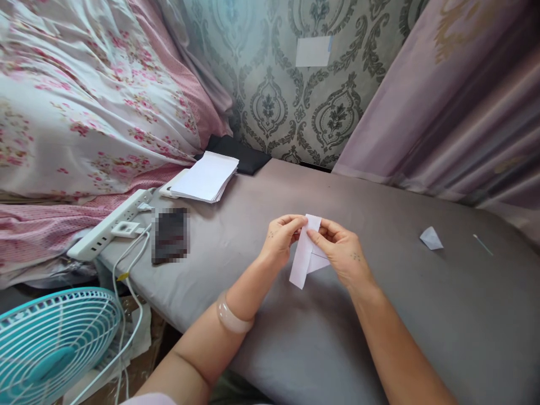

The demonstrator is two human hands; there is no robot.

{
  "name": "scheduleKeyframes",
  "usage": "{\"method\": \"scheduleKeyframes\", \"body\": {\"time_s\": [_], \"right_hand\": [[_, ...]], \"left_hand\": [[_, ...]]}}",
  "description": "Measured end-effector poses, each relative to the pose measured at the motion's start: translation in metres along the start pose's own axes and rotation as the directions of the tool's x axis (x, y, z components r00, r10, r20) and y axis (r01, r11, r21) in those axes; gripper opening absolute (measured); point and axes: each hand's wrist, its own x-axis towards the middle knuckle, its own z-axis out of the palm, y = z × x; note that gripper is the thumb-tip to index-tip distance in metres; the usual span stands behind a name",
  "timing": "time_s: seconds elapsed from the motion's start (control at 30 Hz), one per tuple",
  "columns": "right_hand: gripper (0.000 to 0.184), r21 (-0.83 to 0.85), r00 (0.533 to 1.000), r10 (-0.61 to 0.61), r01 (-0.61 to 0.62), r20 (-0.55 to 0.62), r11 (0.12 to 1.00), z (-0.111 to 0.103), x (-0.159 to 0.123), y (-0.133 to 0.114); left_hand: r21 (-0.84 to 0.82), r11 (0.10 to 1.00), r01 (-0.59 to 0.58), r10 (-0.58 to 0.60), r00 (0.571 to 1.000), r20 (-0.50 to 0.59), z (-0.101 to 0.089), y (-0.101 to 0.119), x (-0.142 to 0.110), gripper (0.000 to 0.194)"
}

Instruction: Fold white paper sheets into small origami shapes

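Note:
A folded sheet of white paper (300,263) is held up between both hands, above the grey-covered surface. It shows a long narrow strip with a triangular flap on its right side. My left hand (282,239) pinches the upper left edge, thumb against the paper. On the other side, my right hand (341,247) grips the paper with its thumb across the front of the strip. Fingers of both hands are partly hidden behind the paper. Farther right lies a small folded paper piece (431,238), touched by neither hand.
A stack of white paper (206,177) sits at the back left, by a black flat item (252,157). A dark pixelated object (170,235), a power strip (112,224) with cables and a turquoise fan (54,349) are at left. A thin stick (483,245) lies far right.

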Motion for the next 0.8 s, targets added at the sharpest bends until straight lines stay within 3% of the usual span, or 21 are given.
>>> {"method": "scheduleKeyframes", "body": {"time_s": [0.33,0.53,0.67,0.8], "right_hand": [[0.044,-0.048,0.998,-0.049,0.051,0.026,0.998,0.0028,-0.0006,0.0052],[0.041,-0.215,0.989,-0.142,0.146,0.034,0.966,0.0029,-0.0009,0.0059],[0.037,-0.438,0.959,-0.277,0.273,0.058,0.857,0.0022,-0.003,0.0015],[0.038,-0.615,0.911,-0.388,0.386,0.138,0.687,0.0001,-0.0054,-0.0015]], "left_hand": [[-0.025,0.999,0.031,-0.032,0.999,-0.039,0.0014,0.0004,0.0016,0.018],[-0.021,0.999,0.039,-0.039,0.999,-0.021,0.0007,0.0012,0.0015,0.018],[0.013,1.0,0.016,-0.016,1.0,-0.021,-0.0003,0.0015,0.0011,0.019],[0.022,1.0,-0.015,0.016,1.0,-0.012,-0.002,-0.0008,0.0026,0.014]]}}
